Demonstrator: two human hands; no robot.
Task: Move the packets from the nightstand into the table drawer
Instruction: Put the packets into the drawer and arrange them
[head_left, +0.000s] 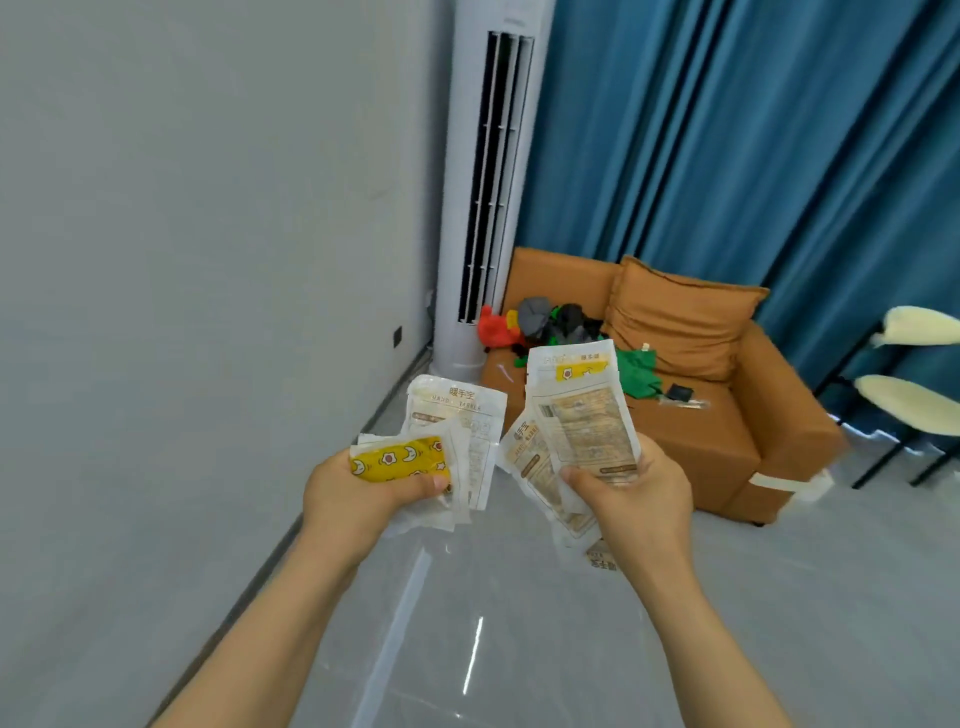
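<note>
Both hands are closed on packets: the left hand (358, 488) clamps a yellow packet (400, 460) under its thumb on top of several white packets (457, 410), while the right hand (639, 493) pinches a second sheaf (582, 415) by its lower edges, thumb across the front, the tallest packet standing upright. The two bundles hang in the air near the person, apart from each other, above a glossy grey floor (519, 649). Neither the nightstand nor the table drawer is in view. In the far corner stands a white air-conditioner tower (488, 182); to its right an orange sofa (691, 426) carries a heap of clothes (550, 322) before blue curtains (727, 130).

This looks like the carry between pick-up and drawer. The film wrappers are likely slick and both bundles are loosely fanned; the lowest packet (602, 558) on the right pokes out beneath the wrist and seems most liable to slide free. The carry calls for firm thumb pressure and level bundles. If the drawer proves closed, stacking everything into one hand would free the other for the pull
</note>
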